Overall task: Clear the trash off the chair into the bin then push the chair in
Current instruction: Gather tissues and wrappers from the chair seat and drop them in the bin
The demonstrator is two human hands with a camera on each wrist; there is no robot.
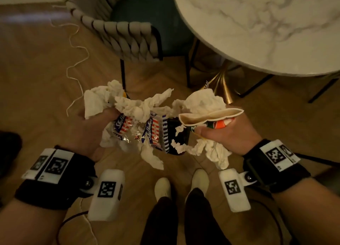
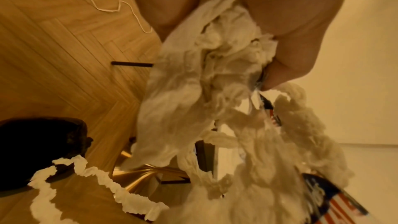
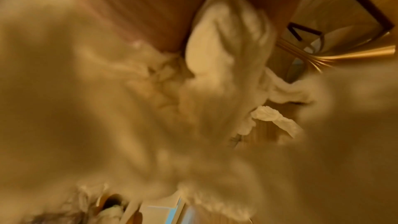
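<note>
Both hands full of trash, held over the wooden floor [image 1: 36, 75] in front of the chair.

The left hand [image 1: 88, 132] has its fingers curled round crumpled tissues [image 1: 128, 106] and snack wrappers [image 1: 147, 132]. The right hand [image 1: 226, 134] grips a flattened paper cup [image 1: 209, 116], long axis running 9 to 3 o'clock, with more tissue [image 1: 204, 101]. The chair [image 1: 128, 38] stands at 12 o'clock, beside the marble worktop [image 1: 266, 27] at 2 o'clock. A white cord [image 1: 77, 47] trails across the floor at 10 o'clock.
</note>
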